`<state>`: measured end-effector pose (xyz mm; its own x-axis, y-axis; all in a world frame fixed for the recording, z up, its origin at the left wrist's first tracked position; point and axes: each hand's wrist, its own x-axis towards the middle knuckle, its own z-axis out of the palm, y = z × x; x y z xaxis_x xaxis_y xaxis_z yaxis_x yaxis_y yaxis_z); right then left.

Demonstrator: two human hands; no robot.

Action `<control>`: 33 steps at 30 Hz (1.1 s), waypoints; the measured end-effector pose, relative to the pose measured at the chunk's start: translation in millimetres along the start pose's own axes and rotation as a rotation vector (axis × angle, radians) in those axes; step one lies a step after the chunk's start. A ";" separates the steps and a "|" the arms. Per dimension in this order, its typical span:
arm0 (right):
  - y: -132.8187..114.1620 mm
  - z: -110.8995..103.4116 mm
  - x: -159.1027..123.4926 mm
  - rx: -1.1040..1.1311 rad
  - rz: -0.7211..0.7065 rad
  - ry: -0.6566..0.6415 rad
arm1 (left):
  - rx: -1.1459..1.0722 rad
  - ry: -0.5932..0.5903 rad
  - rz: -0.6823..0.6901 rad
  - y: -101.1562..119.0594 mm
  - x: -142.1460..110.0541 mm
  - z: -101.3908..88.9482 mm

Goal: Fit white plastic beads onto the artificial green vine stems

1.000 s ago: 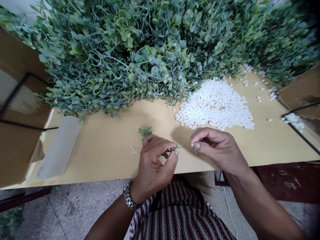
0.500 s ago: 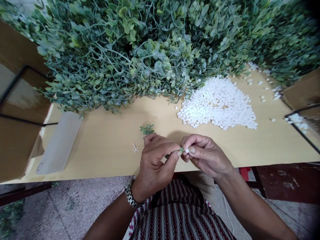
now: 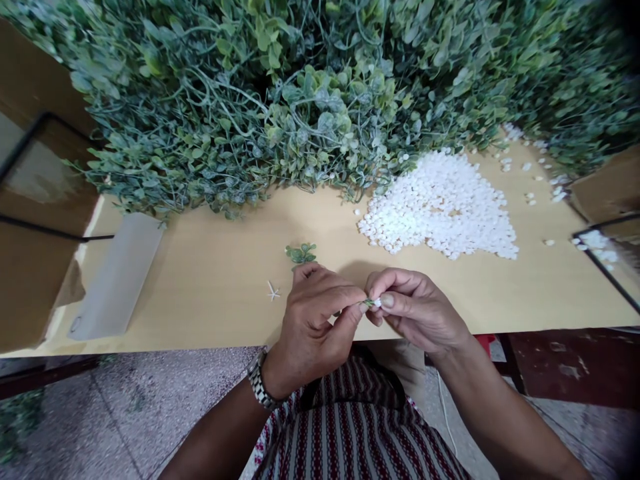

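The left hand pinches a green sprig, thumb and finger closed; at the sprig tip's three o'clock, the right hand likewise pinches a white bead, seemingly touching. I would align both and press gently.

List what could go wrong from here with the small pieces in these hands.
The tiny white piece pinched by the right hand could slip, since there is little to hold. The green sprig pinched by the left hand might bend if pressed hard against it. The loose white heap lies near the right hand, so a careless move could scatter some.
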<state>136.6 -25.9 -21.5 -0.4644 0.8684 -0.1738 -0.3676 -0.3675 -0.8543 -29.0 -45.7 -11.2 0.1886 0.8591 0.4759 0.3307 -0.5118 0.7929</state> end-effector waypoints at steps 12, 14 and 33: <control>1.9 2.8 -0.5 -0.039 -0.026 0.024 | 0.010 0.007 0.095 -3.5 -0.7 2.0; 3.0 3.4 -1.3 -0.050 -0.053 0.033 | 0.021 0.009 0.114 -5.1 -1.3 2.3; 9.7 0.4 -1.3 -0.082 -0.101 0.022 | 0.043 0.050 0.140 -6.8 -0.1 7.4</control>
<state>133.4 -30.7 -29.3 -0.4104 0.9070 -0.0948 -0.3439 -0.2502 -0.9050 -24.4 -42.3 -19.5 0.1900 0.7770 0.6001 0.3435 -0.6252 0.7008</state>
